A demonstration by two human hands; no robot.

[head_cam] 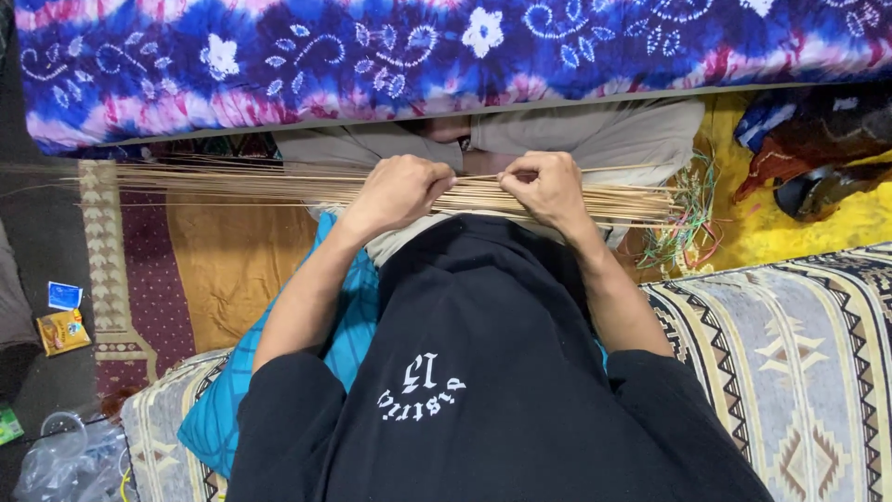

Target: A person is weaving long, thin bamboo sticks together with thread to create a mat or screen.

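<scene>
left hand: the left hand is curled into a loose fist, fingers wrapped over a bundle of thin sticks
right hand: the right hand is closed too, thumb and fingers pinching the same bundle just beside the left hand
bundle of thin sticks: pale straw-coloured, long and fine, lying level across the person's lap; its far ends fan out and blur to the left over the patterned rug, the near ends stop short at the right
coloured strings: a tangle of green, pink and orange coloured strings lies at the right end of the sticks on the yellow cloth
blue checked cloth: a blue checked cloth lies under the left forearm
bedcover: a blue, purple and pink tie-dye bedcover hangs across the top, beyond the hands
cushion: a striped woven cushion sits to the right of the black shirt
floor at left: a small yellow packet and a clear plastic bag, well apart from the hands
</scene>
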